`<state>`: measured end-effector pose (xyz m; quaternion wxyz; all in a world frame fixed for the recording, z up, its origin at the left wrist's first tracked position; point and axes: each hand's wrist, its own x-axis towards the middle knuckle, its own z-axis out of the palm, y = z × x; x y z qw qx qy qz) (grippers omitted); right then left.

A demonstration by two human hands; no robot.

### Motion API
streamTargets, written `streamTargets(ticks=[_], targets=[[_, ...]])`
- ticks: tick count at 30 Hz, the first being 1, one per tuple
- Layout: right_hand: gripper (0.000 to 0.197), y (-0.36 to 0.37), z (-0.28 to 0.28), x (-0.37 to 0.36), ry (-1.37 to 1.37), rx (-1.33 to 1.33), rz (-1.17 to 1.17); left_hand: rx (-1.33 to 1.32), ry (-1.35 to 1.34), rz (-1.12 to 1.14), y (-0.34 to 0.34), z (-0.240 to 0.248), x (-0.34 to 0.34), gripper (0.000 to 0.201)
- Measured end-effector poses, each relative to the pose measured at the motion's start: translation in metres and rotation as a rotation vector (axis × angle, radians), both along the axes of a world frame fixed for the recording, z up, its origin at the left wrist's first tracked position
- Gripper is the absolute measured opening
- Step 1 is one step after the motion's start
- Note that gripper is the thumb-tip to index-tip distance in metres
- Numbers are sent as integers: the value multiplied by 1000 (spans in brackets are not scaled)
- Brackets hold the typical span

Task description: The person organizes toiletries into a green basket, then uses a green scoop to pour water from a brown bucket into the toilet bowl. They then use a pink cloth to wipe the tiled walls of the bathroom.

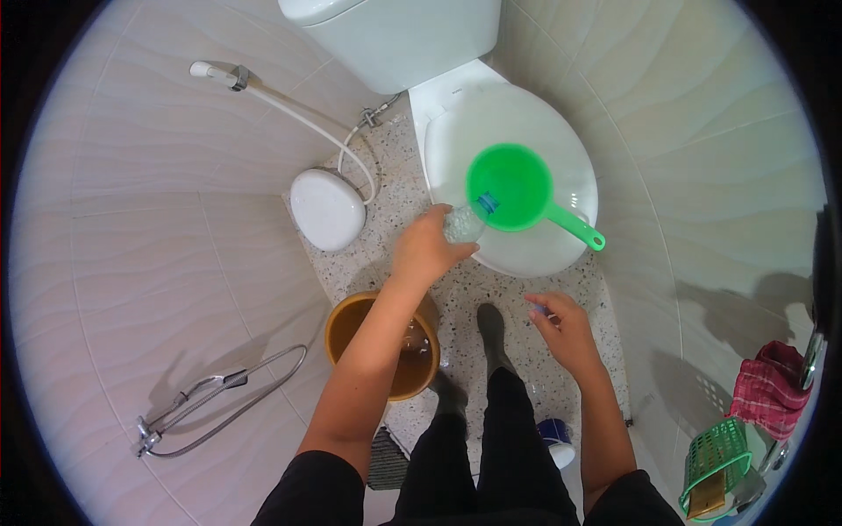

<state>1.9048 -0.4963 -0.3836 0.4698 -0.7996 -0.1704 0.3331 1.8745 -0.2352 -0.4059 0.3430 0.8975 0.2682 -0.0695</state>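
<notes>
In my left hand (424,250) is a clear plastic bottle (463,225), its neck with a blue ring tipped over the rim of a bright green water dipper (511,175). The dipper rests on the closed white toilet lid (570,149), its handle pointing to the lower right. I cannot make out whether liquid runs from the bottle. Lower down on the right, my right hand (570,333) is closed, thumb and fingers pinching a small bluish bottle cap (541,309). It stays apart from the dipper and the bottle.
A brown bucket (334,337) with water stands under my left forearm. Beyond it are a white lidded bin (327,210) and a bidet hose (298,116). A shower hose (263,364) hangs left; a green basket (719,456) and red cloth (770,393) hang right. A blue-and-white tub (557,441) sits beside my leg.
</notes>
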Motion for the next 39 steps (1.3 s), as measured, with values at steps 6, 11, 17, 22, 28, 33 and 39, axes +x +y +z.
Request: streamTargets(ticks=[6, 11, 17, 22, 28, 33, 39], targets=[[27, 17, -2, 5, -26, 151, -167, -204, -126, 50, 1, -1, -23, 72], [34, 58, 16, 12, -178, 223, 8, -733, -209, 128, -5, -10, -78, 69], [37, 94, 18, -18, -382, 235, 492, -864, -162, 77, 4, -17, -156, 71], [37, 118, 20, -55, -173, 305, 719, -926, -61, 78, 18, -9, -221, 73], [23, 153, 23, -120, 140, 108, 842, -954, -26, 78, 32, 12, -306, 70], [24, 165, -15, -199, -121, -134, 889, -692, -62, 325, 6, 21, -370, 69], [27, 198, -17, -255, 46, -43, 1015, -930, -203, 503, -19, 8, -450, 70]])
